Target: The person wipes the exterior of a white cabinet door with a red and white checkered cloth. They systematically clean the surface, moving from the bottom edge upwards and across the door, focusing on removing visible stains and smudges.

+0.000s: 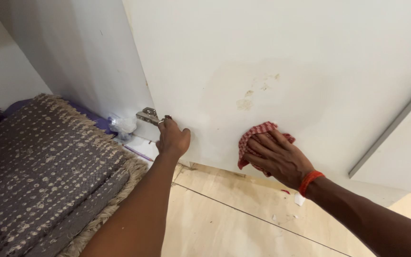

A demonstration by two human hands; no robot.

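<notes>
Against the white cabinet door [310,57], your right hand [277,157] is pressing a red checked cloth [255,133] flat near its bottom edge; your left hand [172,138] is gripping the door's hinge-side edge.

A small crumpled clear plastic bag [122,125] lay inside the cupboard at its bottom edge, just beside the fringed grey rug and below the metal hinge. Next to it, nearer the floor, lay a flat white packet [141,146] with a purple edge. What either held could not be told. No labels, signs or screens showed.
</notes>
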